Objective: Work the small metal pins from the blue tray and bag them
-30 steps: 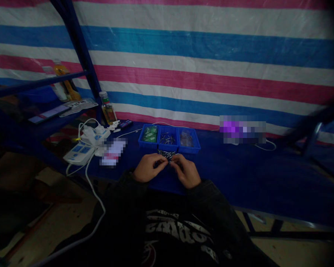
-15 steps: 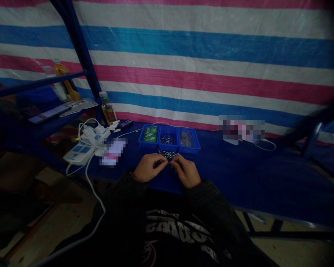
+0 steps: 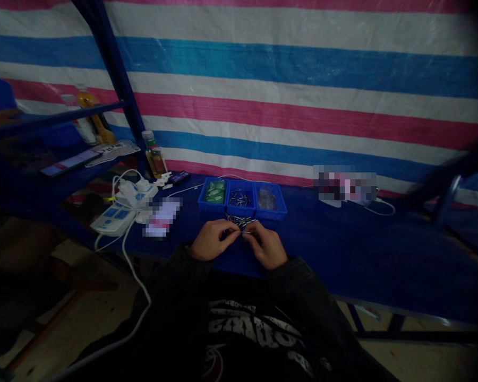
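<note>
Over the near part of the blue table, my left hand (image 3: 214,240) and my right hand (image 3: 268,247) face each other with fingertips pinched close together. A thin, screw-like metal piece (image 3: 245,232) shows between them, gripped at the left fingertips and reaching to the right ones. Just beyond the fingers lies a pile of similar dark metal pieces (image 3: 242,219). Behind the pile three joined blue bins stand in a row: the left bin (image 3: 213,210) has green packets, the middle bin (image 3: 241,211) loose metal pieces, the right bin (image 3: 271,216) clear plastic bits.
Left of the bins are a pixelated phone (image 3: 162,217), a white power strip (image 3: 113,218) with cables, and a bottle (image 3: 156,162). A blurred device (image 3: 344,188) with a cable sits at the back right. Another person's hand (image 3: 0,115) shows at far left beside a blue frame (image 3: 115,69).
My hands stay almost in place; the thin metal piece between my fingertips shows more clearly now. At far left, a blue container has come up into view by the other person's hand.
</note>
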### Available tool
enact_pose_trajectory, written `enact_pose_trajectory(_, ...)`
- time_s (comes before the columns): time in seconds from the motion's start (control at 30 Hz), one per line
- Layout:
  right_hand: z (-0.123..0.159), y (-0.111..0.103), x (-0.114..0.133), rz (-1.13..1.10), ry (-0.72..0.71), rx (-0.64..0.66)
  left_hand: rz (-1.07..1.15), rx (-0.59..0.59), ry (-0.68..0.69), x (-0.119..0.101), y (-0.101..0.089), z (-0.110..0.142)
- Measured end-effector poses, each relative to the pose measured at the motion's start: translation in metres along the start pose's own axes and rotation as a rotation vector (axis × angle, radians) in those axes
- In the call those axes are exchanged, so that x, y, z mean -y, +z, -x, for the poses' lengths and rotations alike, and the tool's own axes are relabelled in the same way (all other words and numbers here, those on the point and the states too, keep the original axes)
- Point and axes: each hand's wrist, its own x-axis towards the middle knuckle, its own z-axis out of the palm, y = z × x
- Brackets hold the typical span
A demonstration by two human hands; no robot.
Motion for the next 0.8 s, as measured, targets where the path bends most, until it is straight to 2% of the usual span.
enact_pose_trajectory(0.23,-0.0025,-0.0021,0.001,0.06,-0.058,0.027,0.014,-0.007,-0.004,0.0,0.0005,0.0005)
enact_pose_trajectory(0.4,-0.0021,-0.0036,0.0037,0.08,-0.039,0.019,0.018,-0.005,-0.007,0.0013,0.0013,0.0005)
enact_pose_trajectory(0.63,0.0007,-0.0045,0.0029,0.18,-0.013,-0.048,0.033,0.003,0.0,0.0007,0.0002,-0.0011)
enact_pose_trajectory(0.8,-0.0008,-0.0061,0.0061,0.113,-0.023,-0.073,0.04,0.003,-0.018,0.0012,0.0006,-0.0013)
